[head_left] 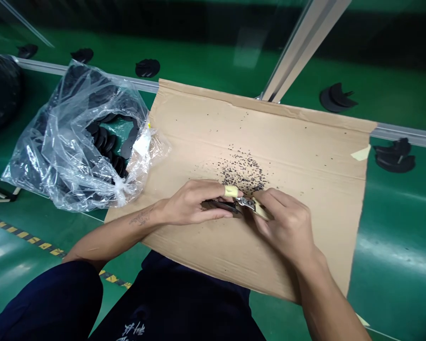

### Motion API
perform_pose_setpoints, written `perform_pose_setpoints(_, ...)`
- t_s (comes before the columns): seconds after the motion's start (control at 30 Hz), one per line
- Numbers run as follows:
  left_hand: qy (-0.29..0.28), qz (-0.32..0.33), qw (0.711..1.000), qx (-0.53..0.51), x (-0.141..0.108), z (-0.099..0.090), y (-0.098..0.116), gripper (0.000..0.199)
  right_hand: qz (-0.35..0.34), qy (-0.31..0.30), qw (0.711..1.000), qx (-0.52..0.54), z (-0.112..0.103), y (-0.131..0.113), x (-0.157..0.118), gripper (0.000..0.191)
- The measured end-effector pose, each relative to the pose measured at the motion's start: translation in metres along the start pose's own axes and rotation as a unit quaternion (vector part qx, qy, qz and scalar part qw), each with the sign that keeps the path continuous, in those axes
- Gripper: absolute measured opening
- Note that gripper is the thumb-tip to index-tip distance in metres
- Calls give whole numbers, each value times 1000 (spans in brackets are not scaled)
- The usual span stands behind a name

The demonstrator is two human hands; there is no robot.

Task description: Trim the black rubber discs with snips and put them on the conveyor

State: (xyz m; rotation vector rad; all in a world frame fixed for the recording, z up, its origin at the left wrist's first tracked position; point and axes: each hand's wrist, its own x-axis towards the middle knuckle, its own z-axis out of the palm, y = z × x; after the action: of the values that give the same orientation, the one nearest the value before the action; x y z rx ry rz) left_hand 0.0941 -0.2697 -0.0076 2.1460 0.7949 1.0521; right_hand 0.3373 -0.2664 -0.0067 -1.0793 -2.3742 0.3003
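Note:
My left hand [199, 201] is closed on a flat black plastic piece [218, 205], pinched between thumb and fingers; yellow tape wraps its index finger. In my right hand [287, 220] are nippers [246, 202] with metal jaws and a pale yellow handle, the fingers wrapped round the grip. The jaws meet the right end of the black piece, though I cannot make out whether they are closed on it. Small black scraps [243, 173] lie scattered just beyond both hands on a cardboard sheet [206, 246].
A clear plastic bag [67, 147] holding several black pieces [104, 139] stands left of the cardboard. A metal post [301, 47] rises behind it. At the right lie black pieces [394, 155] on the green surface. A dark bundle [2, 92] sits far left.

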Motion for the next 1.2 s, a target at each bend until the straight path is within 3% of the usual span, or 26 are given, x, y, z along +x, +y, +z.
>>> perform_pose_setpoints(0.4, -3, 7, 1000, -3, 2, -2, 2, 43, 23, 34, 999, 7, 2, 1, 0, 10)
perform_pose_setpoints(0.57, 2, 5, 1000, -13, 3, -2, 4, 49, 57, 51, 994, 84, 2, -4, 3, 7)
perform_pose_setpoints(0.77, -8, -17, 999, -45, -1, 3, 2, 53, 158, 78, 964, 197, 1, -16, 8, 22)
perform_pose_setpoints(0.93, -51, -33, 996, -69, -3, 6, 3, 51, 184, 76, 955, 221, 4, -19, 8, 20)
perform_pose_setpoints(1.07, -26, -29, 997, -70, -1, 3, 4, 50, 215, 76, 940, 255, 1, -16, 8, 14)
perform_pose_setpoints(1.2, 28, 21, 999, -32, 2, 0, 4, 41, 257, 21, 902, 346, -5, -14, 10, 24)
